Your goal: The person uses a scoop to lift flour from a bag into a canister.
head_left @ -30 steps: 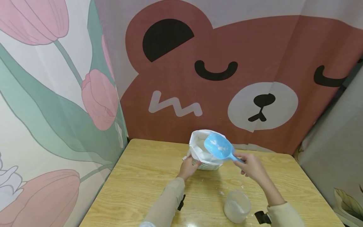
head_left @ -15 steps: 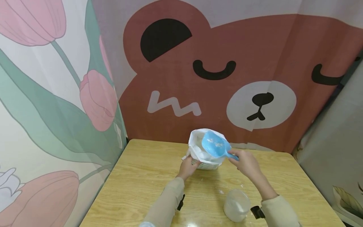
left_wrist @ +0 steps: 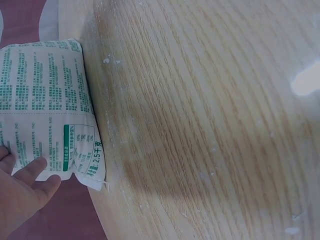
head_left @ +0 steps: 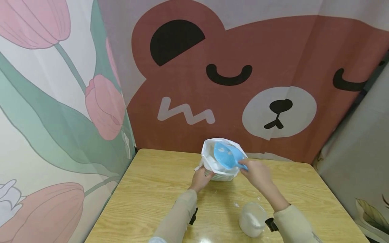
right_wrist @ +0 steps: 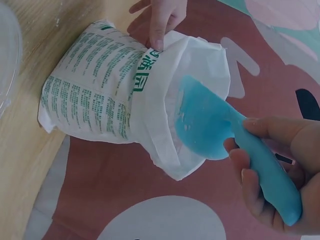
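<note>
An opened white bag (head_left: 224, 177) with green print stands at the table's far edge, its mouth facing up. My left hand (head_left: 200, 180) holds the bag's lower left side; its fingers lie against the printed wall (left_wrist: 45, 100) in the left wrist view. My right hand (head_left: 258, 173) grips the handle of a light blue scoop (head_left: 225, 156). The scoop's bowl (right_wrist: 202, 120) is at the bag's mouth, partly inside, with white powder specks on it. How much powder the bag contains is hidden. A clear round jar (head_left: 253, 219) stands nearer, left of my right sleeve.
The wooden table (head_left: 152, 195) carries small white powder specks (head_left: 236, 205) between jar and bag. Behind it hangs a curtain (head_left: 182, 135) with a bear print. A tulip-print curtain (head_left: 60, 135) hangs on the left.
My right hand has moved left and carried the scoop from over the bag's right rim further into its mouth, tilting it. My left hand and the bag stay about the same.
</note>
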Available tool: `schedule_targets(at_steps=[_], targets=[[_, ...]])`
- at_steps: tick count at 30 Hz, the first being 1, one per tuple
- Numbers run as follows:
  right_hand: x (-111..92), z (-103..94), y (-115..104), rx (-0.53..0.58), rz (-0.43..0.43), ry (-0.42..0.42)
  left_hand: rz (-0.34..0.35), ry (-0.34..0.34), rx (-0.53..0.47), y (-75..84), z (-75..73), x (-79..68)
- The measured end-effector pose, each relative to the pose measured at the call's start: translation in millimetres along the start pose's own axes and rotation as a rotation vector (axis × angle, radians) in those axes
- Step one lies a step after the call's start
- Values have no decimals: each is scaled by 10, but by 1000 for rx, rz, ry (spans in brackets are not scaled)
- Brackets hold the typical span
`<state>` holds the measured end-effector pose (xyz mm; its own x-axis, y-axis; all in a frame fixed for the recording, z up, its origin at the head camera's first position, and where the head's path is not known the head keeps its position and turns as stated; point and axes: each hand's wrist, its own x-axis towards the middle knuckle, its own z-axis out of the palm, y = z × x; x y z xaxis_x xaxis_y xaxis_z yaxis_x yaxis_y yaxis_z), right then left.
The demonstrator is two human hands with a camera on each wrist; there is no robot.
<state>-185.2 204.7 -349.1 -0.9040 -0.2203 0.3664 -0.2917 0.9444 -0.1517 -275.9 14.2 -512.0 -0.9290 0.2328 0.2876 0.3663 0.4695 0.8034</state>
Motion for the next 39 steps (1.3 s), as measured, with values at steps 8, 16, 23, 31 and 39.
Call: schedule_targets(at_steps=[8,16,23,31,39], targets=[[133,128,-66,-119,-52,47,-2,-6,26,30,-7,-3],[271,244,-93,-231,-137,106,8,6,52,38,-7,4],[382,315,-102,-292,-159,126,0,2,32,65,-28,7],[474,411,-81,-405,-201,139,-1,5,26,51,-28,6],[557,499,-38,-452,-178,59,-15,1,50,25,-12,22]])
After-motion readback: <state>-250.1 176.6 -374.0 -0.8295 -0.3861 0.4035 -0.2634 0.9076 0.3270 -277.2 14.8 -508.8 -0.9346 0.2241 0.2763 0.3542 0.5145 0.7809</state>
